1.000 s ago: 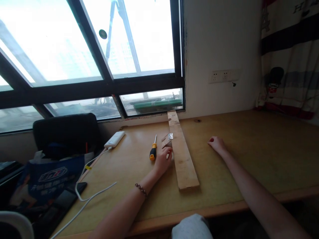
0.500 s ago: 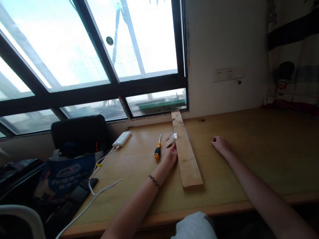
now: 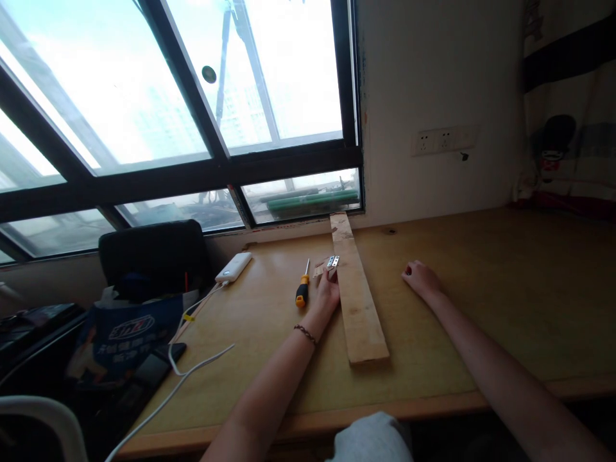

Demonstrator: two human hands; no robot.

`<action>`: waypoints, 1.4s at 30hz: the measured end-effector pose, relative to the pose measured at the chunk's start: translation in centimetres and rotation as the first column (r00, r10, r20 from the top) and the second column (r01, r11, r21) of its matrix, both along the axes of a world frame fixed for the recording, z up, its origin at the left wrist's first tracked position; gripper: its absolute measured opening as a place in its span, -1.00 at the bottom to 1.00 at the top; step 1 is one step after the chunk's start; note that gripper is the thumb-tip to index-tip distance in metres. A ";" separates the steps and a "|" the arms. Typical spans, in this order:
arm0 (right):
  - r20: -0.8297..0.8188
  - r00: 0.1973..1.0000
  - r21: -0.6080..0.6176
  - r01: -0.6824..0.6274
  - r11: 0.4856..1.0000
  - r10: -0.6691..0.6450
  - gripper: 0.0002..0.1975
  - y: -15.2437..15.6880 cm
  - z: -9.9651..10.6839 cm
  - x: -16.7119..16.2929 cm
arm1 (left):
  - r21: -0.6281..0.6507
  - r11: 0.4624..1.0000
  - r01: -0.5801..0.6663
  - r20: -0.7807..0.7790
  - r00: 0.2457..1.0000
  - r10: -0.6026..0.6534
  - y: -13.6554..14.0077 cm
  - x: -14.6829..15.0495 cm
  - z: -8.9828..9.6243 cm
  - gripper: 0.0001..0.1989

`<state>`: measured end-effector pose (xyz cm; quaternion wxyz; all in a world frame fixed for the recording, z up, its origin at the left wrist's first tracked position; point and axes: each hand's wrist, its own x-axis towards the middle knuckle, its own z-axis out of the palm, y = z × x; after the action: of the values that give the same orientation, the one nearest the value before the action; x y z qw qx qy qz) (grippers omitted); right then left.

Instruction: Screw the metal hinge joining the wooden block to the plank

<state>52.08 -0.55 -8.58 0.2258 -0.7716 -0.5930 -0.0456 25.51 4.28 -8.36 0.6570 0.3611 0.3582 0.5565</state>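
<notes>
A long wooden plank [image 3: 360, 301] lies lengthwise on the table, its far end close to the window. At its left edge a small silver hinge [image 3: 333, 261] spans toward a small wooden piece [image 3: 321, 267]. My left hand [image 3: 328, 292] is closed on that small piece, the thumb near the hinge and the other fingers mostly hidden. To the left of this hand lies a screwdriver [image 3: 303, 287] with a yellow and black handle, its shaft pointing away. Right of the plank, my right hand [image 3: 422, 280] is curled closed above the tabletop; whatever its fingers hold is hidden.
A white power bank [image 3: 234, 268] with a white cable [image 3: 205, 363] sits on the table's left side. Beyond the left edge stand a black chair [image 3: 153, 251] and a blue bag [image 3: 132, 343]. Wall sockets [image 3: 443, 139] are above the table's back edge.
My left hand has turned, bringing its thumb up by the hinge, and the small wooden piece now sits flatter. My right hand stays curled in about the same place.
</notes>
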 end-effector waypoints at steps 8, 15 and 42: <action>0.163 0.987 -0.005 -0.004 1.000 0.005 -0.77 -0.1 0.3 -0.3 | -0.068 0.997 -0.045 0.194 0.979 0.057 1.2 0.2 0.0 -0.68; 0.222 0.975 -0.027 0.039 0.999 -0.032 -0.74 0.2 -0.1 -0.5 | -0.150 0.986 -0.068 0.198 0.975 0.097 1.9 0.4 -0.6 -0.82; -0.788 0.245 0.519 -0.227 0.824 0.564 -0.72 7.5 4.2 -17.0 | -0.203 0.977 -0.059 0.469 0.871 0.150 1.8 0.0 -0.4 -0.90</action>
<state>35.11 6.97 -4.40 0.6342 -0.4375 -0.5233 0.3640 25.49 6.10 -8.72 0.7244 0.1296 0.2522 0.6284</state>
